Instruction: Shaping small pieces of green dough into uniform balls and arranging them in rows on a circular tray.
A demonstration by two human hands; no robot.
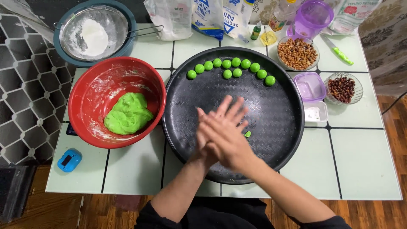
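Note:
My right hand [227, 133] lies flat on top of my left hand [202, 149], palms pressed together over the near middle of a round black tray [275, 114]. A small bit of green dough [247, 134] peeks out between the palms at their right edge. Several rolled green dough balls [231, 68] sit in an arc along the tray's far side. To the left stands a red bowl [91, 95], floury inside, holding a lump of green dough [128, 113].
A sieve with white flour [93, 34] rests in a grey basin at the back left. Flour bags [212, 15], a purple cup [313, 17], a bowl of peanuts [297, 53], a glass dish of red beans [341, 88] and a green-handled knife [342, 55] crowd the back right. A blue timer [69, 160] lies front left.

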